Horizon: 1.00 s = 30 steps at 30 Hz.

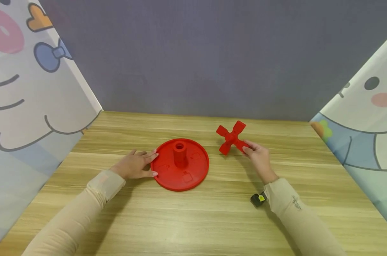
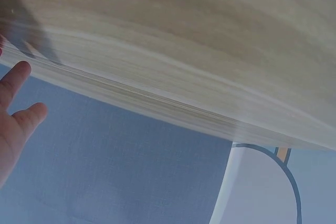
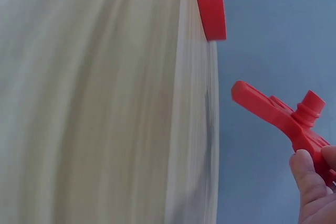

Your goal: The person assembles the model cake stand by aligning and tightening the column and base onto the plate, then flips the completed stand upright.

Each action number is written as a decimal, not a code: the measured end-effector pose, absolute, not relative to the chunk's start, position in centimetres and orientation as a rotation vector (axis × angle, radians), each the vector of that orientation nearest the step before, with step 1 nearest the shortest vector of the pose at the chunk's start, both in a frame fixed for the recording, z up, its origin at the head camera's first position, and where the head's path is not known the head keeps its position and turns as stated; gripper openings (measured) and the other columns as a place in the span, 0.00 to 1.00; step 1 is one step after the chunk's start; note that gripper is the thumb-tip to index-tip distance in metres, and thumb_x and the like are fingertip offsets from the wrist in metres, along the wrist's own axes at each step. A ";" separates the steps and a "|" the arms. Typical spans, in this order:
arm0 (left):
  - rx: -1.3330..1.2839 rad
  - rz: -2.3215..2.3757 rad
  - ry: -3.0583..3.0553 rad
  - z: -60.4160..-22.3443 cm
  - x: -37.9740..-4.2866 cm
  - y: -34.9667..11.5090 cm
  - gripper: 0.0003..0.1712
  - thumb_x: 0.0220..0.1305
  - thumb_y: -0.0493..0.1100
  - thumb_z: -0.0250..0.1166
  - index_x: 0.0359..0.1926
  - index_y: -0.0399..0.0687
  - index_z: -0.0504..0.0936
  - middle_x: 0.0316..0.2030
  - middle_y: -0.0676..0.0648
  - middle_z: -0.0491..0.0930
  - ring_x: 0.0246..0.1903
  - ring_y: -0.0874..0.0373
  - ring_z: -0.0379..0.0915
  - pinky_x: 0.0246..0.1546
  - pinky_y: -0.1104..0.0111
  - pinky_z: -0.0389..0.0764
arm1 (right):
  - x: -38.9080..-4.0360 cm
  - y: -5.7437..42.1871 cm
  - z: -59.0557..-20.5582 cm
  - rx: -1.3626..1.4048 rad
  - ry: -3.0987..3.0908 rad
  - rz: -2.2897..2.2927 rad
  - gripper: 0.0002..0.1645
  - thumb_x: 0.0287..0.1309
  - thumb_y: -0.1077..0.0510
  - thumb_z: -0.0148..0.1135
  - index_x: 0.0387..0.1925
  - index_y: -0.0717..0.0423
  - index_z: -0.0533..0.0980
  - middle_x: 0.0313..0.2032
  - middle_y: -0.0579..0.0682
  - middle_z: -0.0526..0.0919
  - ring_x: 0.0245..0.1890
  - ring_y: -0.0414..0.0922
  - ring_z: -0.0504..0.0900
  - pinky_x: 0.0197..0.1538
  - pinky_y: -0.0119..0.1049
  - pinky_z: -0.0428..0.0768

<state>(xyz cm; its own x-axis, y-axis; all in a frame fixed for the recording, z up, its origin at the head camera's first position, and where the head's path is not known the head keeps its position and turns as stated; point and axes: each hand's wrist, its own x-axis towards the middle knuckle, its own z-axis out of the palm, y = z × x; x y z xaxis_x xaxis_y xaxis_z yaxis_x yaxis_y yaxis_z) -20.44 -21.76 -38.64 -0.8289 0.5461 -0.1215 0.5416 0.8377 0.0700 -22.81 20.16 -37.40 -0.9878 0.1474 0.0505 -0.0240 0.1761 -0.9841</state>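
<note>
A red round base [image 1: 167, 179] with a raised rim lies on the table, and an upright hollow post [image 1: 180, 158] rises from it. At its left edge my left hand [image 1: 135, 165] touches the rim, thumb and fingers spread apart. In the left wrist view a few extended fingers of this hand [image 2: 13, 129] show at the left side. Off to the right, my right hand [image 1: 258, 156] pinches one arm of a red four-armed cross piece [image 1: 231, 138]. The right wrist view shows the cross piece [image 3: 283, 121] tilted, with a short ridged peg [image 3: 310, 107] at its centre.
Wood-grain tabletop [image 1: 180, 220] lies under both hands. A grey wall [image 1: 193, 60] stands along the back, with cartoon-printed curtains [image 1: 36, 92] at the sides. A small black camera [image 1: 258, 200] sits at my right wrist.
</note>
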 end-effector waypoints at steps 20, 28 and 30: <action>0.836 0.050 2.877 -38.4 -20.4 -21.5 0.46 0.63 0.67 0.55 0.70 0.41 0.63 0.69 0.41 0.60 0.61 0.34 0.63 0.60 0.36 0.56 | -23.3 14.1 -36.9 0.181 -2.330 1.764 0.16 0.59 0.70 0.60 0.49 0.73 0.78 0.43 0.70 0.81 0.27 0.30 0.81 0.32 0.21 0.79; 0.823 0.042 2.868 -38.4 -20.3 -21.6 0.46 0.63 0.67 0.55 0.70 0.41 0.62 0.70 0.41 0.59 0.62 0.33 0.63 0.61 0.36 0.55 | -23.6 12.0 -36.8 0.453 -2.303 1.454 0.14 0.56 0.69 0.63 0.45 0.70 0.81 0.29 0.63 0.85 0.17 0.39 0.72 0.20 0.22 0.65; 0.825 0.037 2.869 -38.4 -20.4 -21.5 0.46 0.63 0.67 0.55 0.70 0.41 0.62 0.70 0.41 0.59 0.62 0.34 0.62 0.61 0.37 0.55 | -23.6 11.5 -36.8 0.532 -2.272 1.361 0.14 0.55 0.70 0.64 0.44 0.70 0.81 0.26 0.61 0.84 0.16 0.38 0.65 0.19 0.24 0.61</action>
<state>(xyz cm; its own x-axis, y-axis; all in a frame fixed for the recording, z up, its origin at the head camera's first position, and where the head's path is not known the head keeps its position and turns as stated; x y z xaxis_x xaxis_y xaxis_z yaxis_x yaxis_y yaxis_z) -20.36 -21.54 -38.40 -0.8359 0.5299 -0.1427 0.5261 0.8478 0.0667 -23.61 11.47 -36.78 -0.8308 -0.1011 0.5473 -0.5303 0.4424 -0.7233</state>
